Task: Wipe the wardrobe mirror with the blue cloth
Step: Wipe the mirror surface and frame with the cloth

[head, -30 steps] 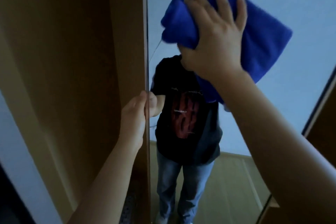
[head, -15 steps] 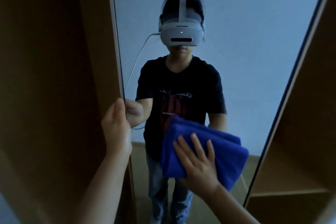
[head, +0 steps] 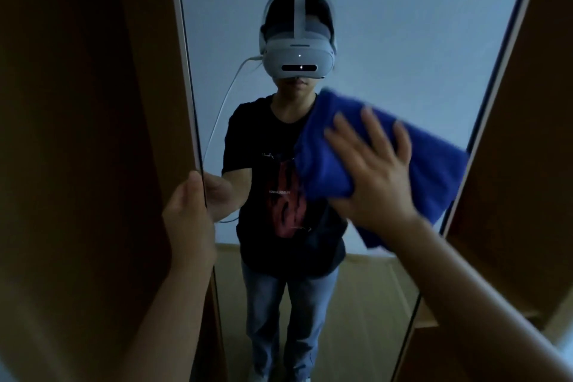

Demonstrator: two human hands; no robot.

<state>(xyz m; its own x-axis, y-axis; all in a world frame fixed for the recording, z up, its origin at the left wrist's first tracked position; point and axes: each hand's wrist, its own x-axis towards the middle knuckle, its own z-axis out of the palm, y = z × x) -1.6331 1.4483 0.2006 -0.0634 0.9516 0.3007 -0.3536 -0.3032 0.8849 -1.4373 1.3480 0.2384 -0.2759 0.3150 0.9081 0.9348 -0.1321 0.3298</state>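
Mirror (head: 387, 25) fills the middle of the frame, a tall panel running top to bottom, brown wardrobe wood on either side.

Nearest: your two bare forearms come in from the bottom edge. Right forearm enters lower right, rising toward centre. Left forearm enters lower left, rising toward the mirror's left edge.

Right hand (head: 376, 177), centre right of frame: palm flat, fingers spread, pressing the cloth (head: 434, 164) against the glass. Not a closed grip; the hand lies splayed on top. Hand and cloth are both motion-blurred.

Cloth: blue, folded thick, sits on the mirror at right of centre, its right corner reaching the mirror's right edge. A lower flap hangs below your wrist.

Left hand (head: 189, 220), left of centre: wrapped around the mirror's left edge (head: 198, 146), thumb on the near side. The fingers go behind the panel and show only as a reflection.

Farther, in the glass: your reflection, standing, with a white headset (head: 299, 62) and a white cable (head: 223, 108) running down from it at the left. Black T-shirt with a red print, blue jeans. Pale wall behind, light floor at the bottom.

Dark wood panel (head: 86, 133) takes the left third of the frame; a lighter brown panel (head: 527, 133) sits at the right.
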